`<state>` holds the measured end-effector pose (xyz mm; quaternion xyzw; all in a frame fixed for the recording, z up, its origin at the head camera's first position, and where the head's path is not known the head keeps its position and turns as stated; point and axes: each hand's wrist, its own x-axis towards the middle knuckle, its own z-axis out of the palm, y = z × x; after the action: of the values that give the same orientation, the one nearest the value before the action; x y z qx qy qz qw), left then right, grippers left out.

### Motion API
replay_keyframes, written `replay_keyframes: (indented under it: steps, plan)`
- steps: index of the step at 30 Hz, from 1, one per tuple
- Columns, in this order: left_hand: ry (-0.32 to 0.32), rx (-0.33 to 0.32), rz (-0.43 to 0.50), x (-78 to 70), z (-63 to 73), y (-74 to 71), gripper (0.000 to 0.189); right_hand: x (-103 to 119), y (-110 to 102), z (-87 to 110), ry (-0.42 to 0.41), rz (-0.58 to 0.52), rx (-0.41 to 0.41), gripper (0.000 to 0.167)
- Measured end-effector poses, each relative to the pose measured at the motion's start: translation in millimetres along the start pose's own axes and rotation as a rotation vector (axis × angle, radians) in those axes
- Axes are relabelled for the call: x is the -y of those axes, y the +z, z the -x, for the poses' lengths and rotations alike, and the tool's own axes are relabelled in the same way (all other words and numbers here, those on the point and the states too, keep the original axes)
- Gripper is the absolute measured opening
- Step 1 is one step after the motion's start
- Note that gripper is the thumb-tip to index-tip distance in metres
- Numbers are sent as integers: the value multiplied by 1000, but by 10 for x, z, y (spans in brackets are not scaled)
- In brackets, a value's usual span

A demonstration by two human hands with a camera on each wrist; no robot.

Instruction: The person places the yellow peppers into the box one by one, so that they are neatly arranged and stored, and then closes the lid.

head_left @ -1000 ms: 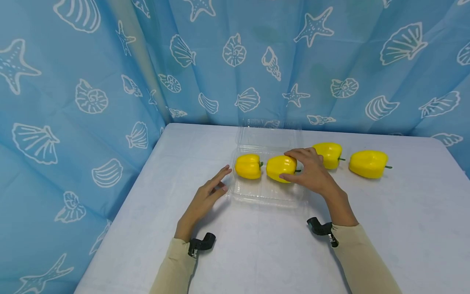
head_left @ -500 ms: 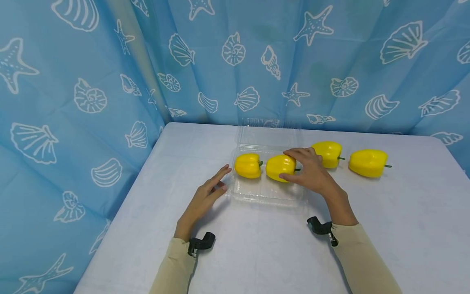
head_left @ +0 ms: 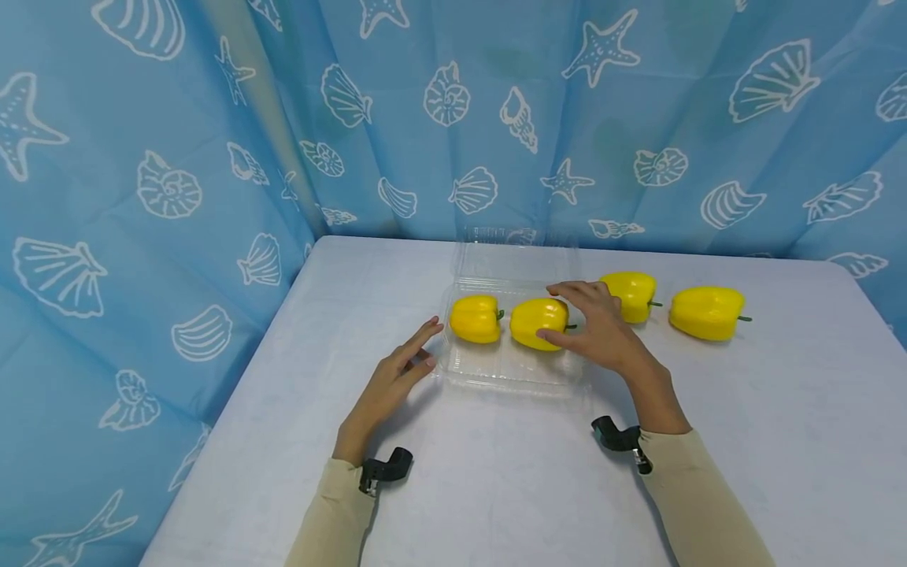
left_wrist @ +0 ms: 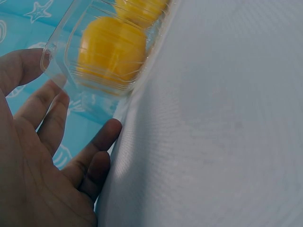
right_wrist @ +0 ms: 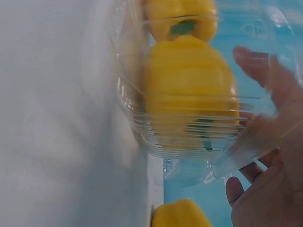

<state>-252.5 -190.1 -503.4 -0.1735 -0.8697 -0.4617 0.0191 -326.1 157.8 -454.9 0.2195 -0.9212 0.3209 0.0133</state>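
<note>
A clear plastic clamshell container (head_left: 506, 372) lies open, its lid (head_left: 520, 264) folded back toward the curtain. Two yellow bell peppers sit in its base, a left bell pepper (head_left: 475, 320) and a right bell pepper (head_left: 533, 323), both with green stems pointing right. My right hand (head_left: 601, 331) hovers around the right pepper's stem end, thumb and fingers spread; the right wrist view shows a gap between thumb (right_wrist: 251, 64) and pepper. My left hand (head_left: 386, 386) is beside the container's left wall, fingers loosely extended, with a fingertip at the rim in the left wrist view.
Two more yellow bell peppers lie on the white-covered table (head_left: 496, 488) to the right: a nearer one (head_left: 631, 295), partly behind my right hand, and a farther one (head_left: 707, 313). A blue curtain (head_left: 397, 118) with shell prints hangs behind and left of the table.
My right hand's fingers have spread slightly away from the right pepper, which stays in the container. The left hand keeps its place, and the head view has shifted a little.
</note>
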Motion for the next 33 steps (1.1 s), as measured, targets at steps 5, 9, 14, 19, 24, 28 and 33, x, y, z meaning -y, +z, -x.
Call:
replay_keyframes:
  steps: [5,9,14,19,24,28,33]
  plan:
    - [-3,4,6,-14,13,-12,50,18,-35,38,5,4,-38,70]
    - [-10,9,7,-14,23,-17,50,22,-84,88,-12,6,-72,66]
    - [-11,10,-5,4,37,-28,50,-11,-151,157,-19,21,-108,64]
    - [-10,3,-7,2,49,-60,50,-60,-219,203,-12,51,-137,61]
    - [-14,6,3,19,48,-58,51,-117,-287,259,33,90,-138,61]
    - [-11,10,12,22,47,-42,51,-157,-338,322,67,104,-135,61]
    - [1,15,17,30,37,-12,51,-218,-388,394,88,102,-140,63]
